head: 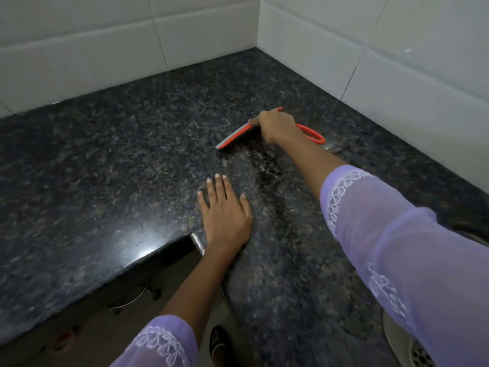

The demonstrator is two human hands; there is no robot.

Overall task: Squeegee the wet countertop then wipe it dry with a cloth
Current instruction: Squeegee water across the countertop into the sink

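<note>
Corner of a kitchen: white glazed wall tiles (pixel 206 35) meet at an inside corner above a dark speckled polished granite counter (pixel 119 154). The counter is L-shaped; its inner edge shows a glossy highlight near the notch. A streaked, duller band runs across the stone from the near edge toward the corner. Steel sink with a round drain (pixel 420 350) at lower right, partly hidden by the sleeve.

Orange plastic squeegee with a grey rubber blade (pixel 235 137) lies low on the counter, well in toward the corner. Blade's long axis runs diagonally, lower-left to upper-right; blade edge faces the left wall side. Its orange loop handle (pixel 313 133) points away to the right.

Right hand (pixel 277 127) grips the squeegee at the junction of blade and handle, fingers curled over it. Left hand (pixel 225 213) rests flat on the counter near the notch, fingers straight and slightly spread. Both arms wear lilac embroidered sleeves (pixel 397 247).
</note>
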